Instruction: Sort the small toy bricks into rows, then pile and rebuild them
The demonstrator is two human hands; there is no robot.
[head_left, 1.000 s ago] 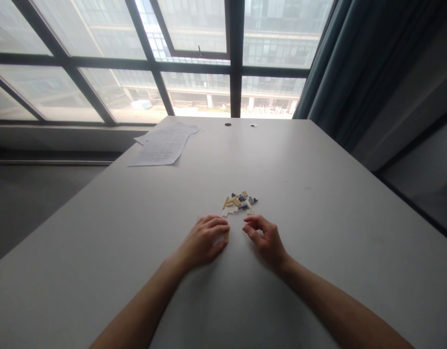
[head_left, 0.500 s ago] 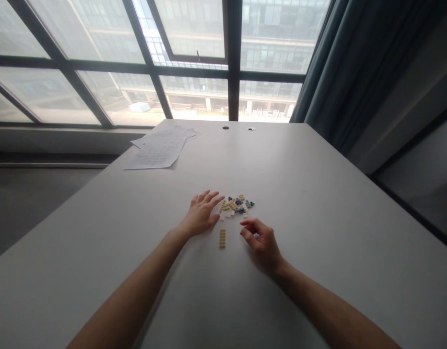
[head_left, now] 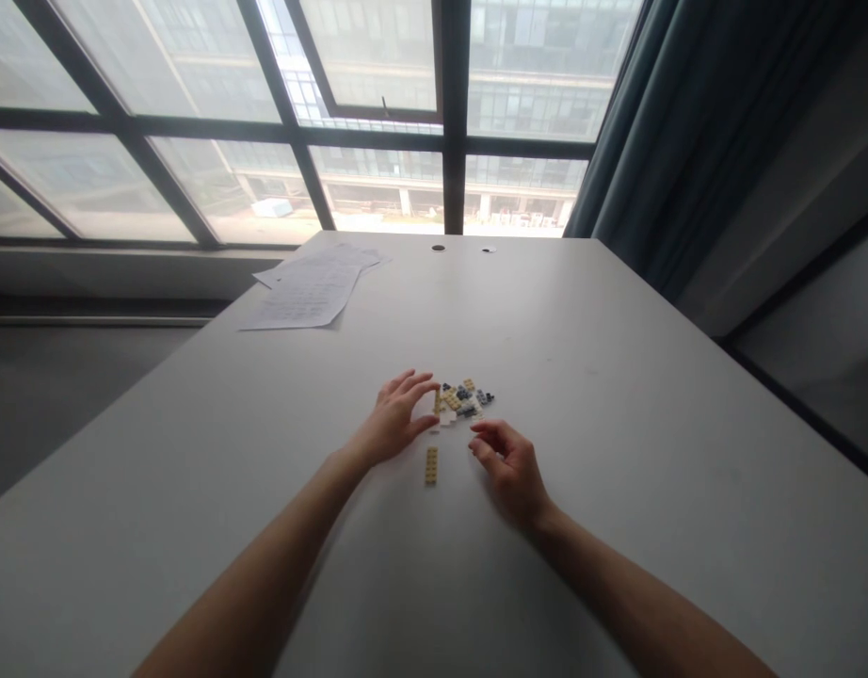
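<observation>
My left hand (head_left: pixel 400 414) reaches to the left edge of a small pile of toy building bricks (head_left: pixel 466 399). Its thumb and index finger close on the two ends of a narrow tan studded plate (head_left: pixel 437 402); the other fingers are stretched out. White pieces (head_left: pixel 448 417) lie close to the thumb tip. Nearer me, a second tan studded plate (head_left: pixel 431 466) lies lengthwise on the table, touched by neither hand. To the right of it, my right hand (head_left: pixel 506 461) rests with loosely curled fingers, a gap between thumb and index, holding nothing.
Tan, grey, white and dark pieces make up the pile on the white table (head_left: pixel 618 395). Printed paper sheets (head_left: pixel 311 287) lie at the far left. Two cable holes (head_left: pixel 438 249) are near the back edge. Beyond stand windows and a dark curtain (head_left: pixel 638 160).
My left hand has moved slightly right, and its thumb and index finger have come around the tan plate at the pile's edge. The right hand has barely shifted.
</observation>
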